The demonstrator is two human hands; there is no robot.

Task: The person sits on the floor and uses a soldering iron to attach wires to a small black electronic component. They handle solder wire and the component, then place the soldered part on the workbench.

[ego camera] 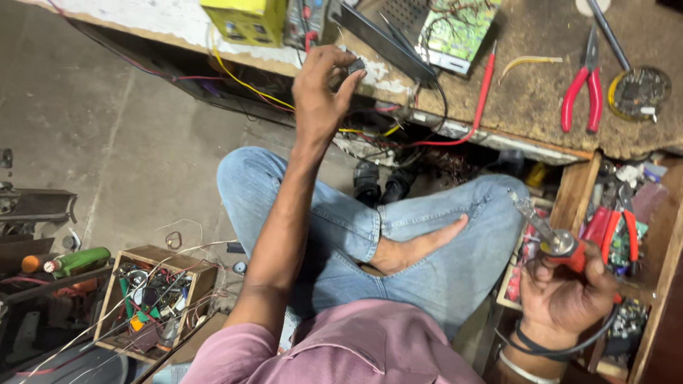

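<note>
Rough concrete floor [107, 142] runs under a low, worn surface [541, 107] whose brown top is crowded with repair gear — red-handled pliers [582, 85], a round circuit board [640, 91], a green circuit board [459, 28], a yellow box [245, 20] and a red wire [478, 107] trailing over the edge. The person sits cross-legged on the floor in blue jeans [334, 227], facing this surface. The left hand [320, 89] is raised to the front edge of the surface, with thumb and fingertips pinched around a small dark part [356, 65], held just above the edge near the yellow and red wires; what kind of part it is cannot be told at this size. The right hand [565, 295] is clenched around the red handle of a soldering iron [548, 235], held low beside the right knee, well apart from the part, its metal tip pointing up and to the left, its black cord looping round the wrist. Judging by this, the work looks at an early stage — the part is in hand and the iron is ready, but the two have not been brought together and no joint is being made. A wooden box [153, 299] of tangled wires and scraps sits on the floor to the left, beside a green bottle [78, 262].
</note>
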